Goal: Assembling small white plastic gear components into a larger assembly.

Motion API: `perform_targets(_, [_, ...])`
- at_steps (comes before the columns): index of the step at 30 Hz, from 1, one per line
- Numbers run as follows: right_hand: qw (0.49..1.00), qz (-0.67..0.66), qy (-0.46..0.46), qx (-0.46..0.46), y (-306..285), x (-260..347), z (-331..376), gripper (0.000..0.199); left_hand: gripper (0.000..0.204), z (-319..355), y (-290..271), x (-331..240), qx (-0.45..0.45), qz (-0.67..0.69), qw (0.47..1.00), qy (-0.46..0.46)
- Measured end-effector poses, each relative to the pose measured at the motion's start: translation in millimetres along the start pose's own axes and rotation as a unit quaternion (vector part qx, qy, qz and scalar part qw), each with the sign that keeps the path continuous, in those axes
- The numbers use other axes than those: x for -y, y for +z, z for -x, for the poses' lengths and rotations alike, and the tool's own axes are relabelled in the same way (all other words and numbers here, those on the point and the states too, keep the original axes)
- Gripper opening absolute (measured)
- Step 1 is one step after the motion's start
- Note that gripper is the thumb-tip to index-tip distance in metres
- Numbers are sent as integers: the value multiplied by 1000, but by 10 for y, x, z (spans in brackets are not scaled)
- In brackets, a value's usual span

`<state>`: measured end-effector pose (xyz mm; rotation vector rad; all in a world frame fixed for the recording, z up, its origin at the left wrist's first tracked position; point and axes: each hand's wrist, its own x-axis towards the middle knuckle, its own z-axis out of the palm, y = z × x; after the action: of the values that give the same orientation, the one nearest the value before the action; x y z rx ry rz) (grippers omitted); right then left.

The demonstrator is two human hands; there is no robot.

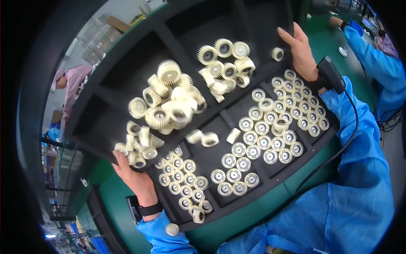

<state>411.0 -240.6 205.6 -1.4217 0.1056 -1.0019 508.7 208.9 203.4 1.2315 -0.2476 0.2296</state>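
My left hand (137,183) grips the near left corner of a black divided tray (127,63), its thumb on the rim and its other fingers mostly hidden. At the tray's right side my right hand (301,53) holds the edge, thumb and fingers apart. This tray is tilted over a second black divided tray (249,203). A blurred heap of cream toothed gears (169,101) is tumbling from the upper tray, with another cluster (224,63) to its right. Many gears (262,127) lie mostly flat in the lower tray's compartments, some on top of others.
One loose gear (172,229) is beside my left sleeve. Both trays are above a green table (203,233). A black cable (334,156) hangs from the device at my right wrist. A co-worker's blue sleeve (372,63) is at far right; another person in pink (74,91) is at left.
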Motion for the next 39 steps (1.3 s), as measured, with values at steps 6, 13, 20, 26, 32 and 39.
perform_targets(6, [1000, -22, 15, -4, -271, -62, -64, 30, 37, -112, -3, 151, -44, 3, 999, 21])
perform_targets(13, [965, 173, -194, 42, -396, -222, -77, 33, 61, -99, -13, 55, -32, -40, 995, 91])
perform_targets(20, [994, -48, -94, -22, -309, -168, -42, 18, 51, -14, -9, -12, -118, 91, 988, 43])
perform_targets(26, [992, -114, 17, -49, -421, -70, -42, 26, 58, 10, -149, 142, -36, -8, 987, 153])
perform_targets(32, [993, -100, 32, -45, -298, 34, 12, 26, 36, 52, -193, 121, 48, 35, 993, 104])
perform_targets(39, [984, -158, 66, -39, -454, -27, -29, 28, 28, 56, -55, 41, 70, 33, 988, 135])
